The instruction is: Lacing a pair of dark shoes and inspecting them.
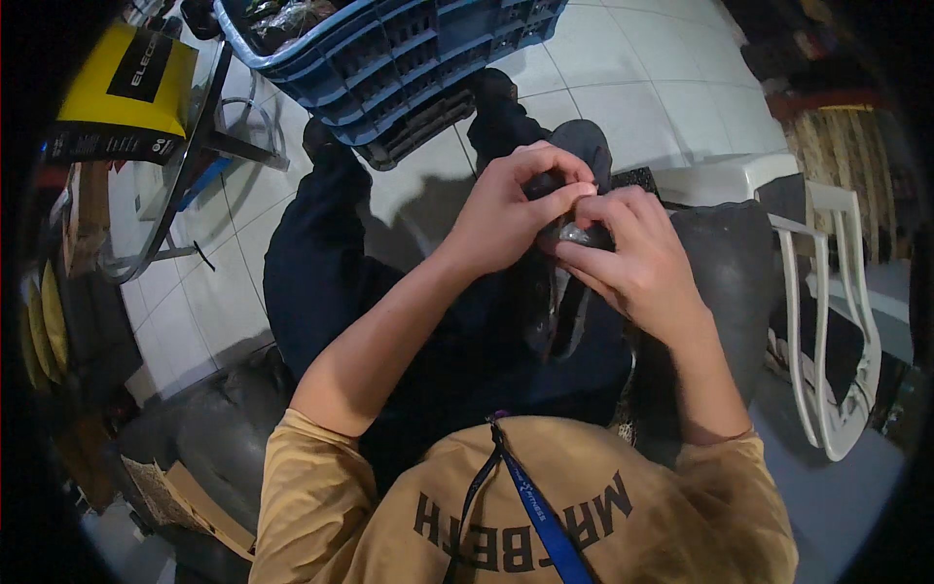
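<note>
A long dark shoe-like item [569, 321] with a rounded far end lies over my right thigh, mostly covered by my hands. My left hand [506, 209] is closed above it, thumb and forefinger pinched together at its far part. Close beside it, my right hand [632, 253] is closed too, its fingertips meeting the left ones. A small shiny clear patch [574, 234], perhaps plastic, shows under the right fingers. What the fingertips pinch is too small and hidden to name.
Ahead stands a blue plastic crate [389, 68] on a dark base. At the left a yellow and black bag [136, 88] rests on a table with a metal frame. A white plastic chair [827, 311] lies tipped at the right. Dark couch cushions [229, 423] flank my legs.
</note>
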Demonstrator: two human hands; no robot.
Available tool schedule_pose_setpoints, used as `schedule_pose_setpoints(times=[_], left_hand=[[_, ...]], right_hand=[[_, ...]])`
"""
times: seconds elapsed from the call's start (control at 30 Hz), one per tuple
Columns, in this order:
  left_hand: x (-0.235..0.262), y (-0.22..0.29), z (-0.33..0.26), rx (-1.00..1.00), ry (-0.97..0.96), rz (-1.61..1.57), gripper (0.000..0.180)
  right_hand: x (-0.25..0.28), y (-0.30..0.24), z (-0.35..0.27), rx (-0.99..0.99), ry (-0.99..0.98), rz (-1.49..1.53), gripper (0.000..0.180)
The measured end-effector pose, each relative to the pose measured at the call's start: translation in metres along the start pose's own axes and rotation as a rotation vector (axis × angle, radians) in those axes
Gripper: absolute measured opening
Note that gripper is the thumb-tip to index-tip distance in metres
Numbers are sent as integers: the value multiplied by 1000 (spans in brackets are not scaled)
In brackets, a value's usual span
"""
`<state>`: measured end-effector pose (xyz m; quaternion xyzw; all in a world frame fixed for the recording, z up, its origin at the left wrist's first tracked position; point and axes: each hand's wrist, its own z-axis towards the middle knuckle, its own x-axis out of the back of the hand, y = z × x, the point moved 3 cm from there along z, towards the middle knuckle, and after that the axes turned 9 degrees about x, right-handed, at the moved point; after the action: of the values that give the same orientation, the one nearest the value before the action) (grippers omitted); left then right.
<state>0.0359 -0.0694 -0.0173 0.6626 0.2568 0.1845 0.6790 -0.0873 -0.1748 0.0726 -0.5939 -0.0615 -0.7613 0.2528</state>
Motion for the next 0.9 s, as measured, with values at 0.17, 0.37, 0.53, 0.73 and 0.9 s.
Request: schedule_pose_setpoints(times=[0.17, 0.37, 0.53, 0.73, 0.9], left_hand=[[-4, -2, -1, 21, 34, -56, 15], [-7, -6, -3, 40, 94, -105, 15], [-7, -6, -2, 37, 89, -67, 14], [-5, -5, -4, 34, 82, -51, 15], [-4, -6, -5, 14, 79, -49, 16]], right_hand=[[-3, 0, -7, 64, -1, -13, 25], [-3, -13, -36, -34, 245, 299, 23], [4, -25, -47, -82, 109, 594, 24], [6, 22, -37, -627, 592, 478, 23], [-7, 49, -17, -648, 407, 591, 17]])
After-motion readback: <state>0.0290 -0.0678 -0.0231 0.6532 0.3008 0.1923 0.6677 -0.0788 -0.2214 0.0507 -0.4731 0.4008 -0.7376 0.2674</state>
